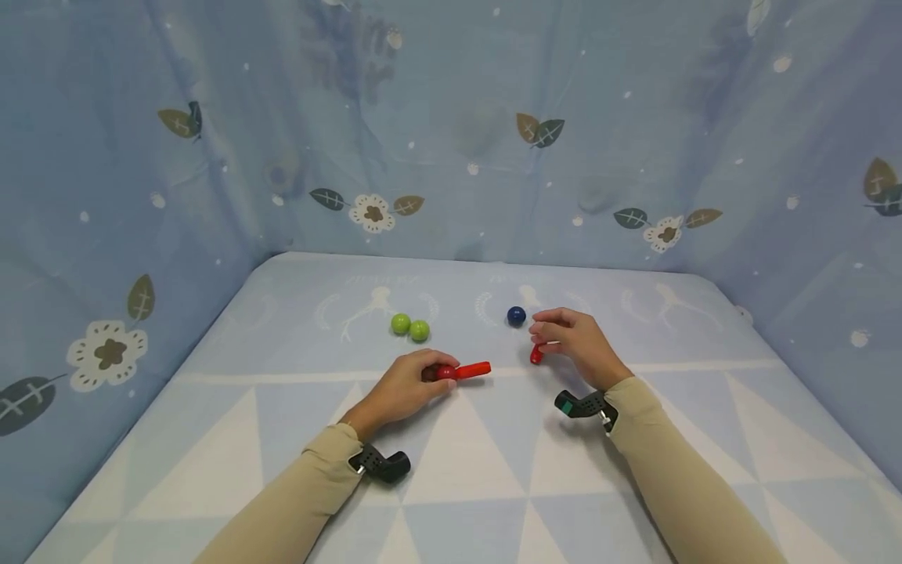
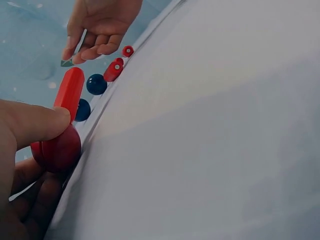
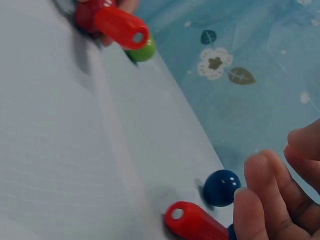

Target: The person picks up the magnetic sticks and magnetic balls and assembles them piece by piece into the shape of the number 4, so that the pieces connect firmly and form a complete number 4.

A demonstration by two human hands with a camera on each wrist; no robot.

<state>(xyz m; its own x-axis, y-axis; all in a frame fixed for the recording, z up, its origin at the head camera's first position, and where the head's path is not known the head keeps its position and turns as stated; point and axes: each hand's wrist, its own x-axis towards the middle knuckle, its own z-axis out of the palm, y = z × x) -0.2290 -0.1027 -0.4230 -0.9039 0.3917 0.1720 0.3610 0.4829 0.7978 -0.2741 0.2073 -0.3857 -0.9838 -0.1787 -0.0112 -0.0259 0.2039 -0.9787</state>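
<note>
My left hand [image 1: 438,376] rests on the table and pinches a red ball [image 2: 57,149] between thumb and fingers. A red rod [image 1: 472,369] sticks out of the ball to the right. My right hand [image 1: 548,333] hovers with loosely curved fingers [image 3: 257,197] over a second red rod [image 1: 537,355] and grips nothing. A blue ball [image 1: 516,316] lies just left of its fingertips. In the left wrist view a second blue ball [image 2: 82,110] and a small red piece [image 2: 128,51] lie near that rod [image 2: 113,70].
Two green balls [image 1: 409,327] sit side by side behind my left hand. A pale blue patterned cloth [image 1: 493,470] covers the table. Blue flowered fabric walls [image 1: 451,141] close in the left, back and right sides.
</note>
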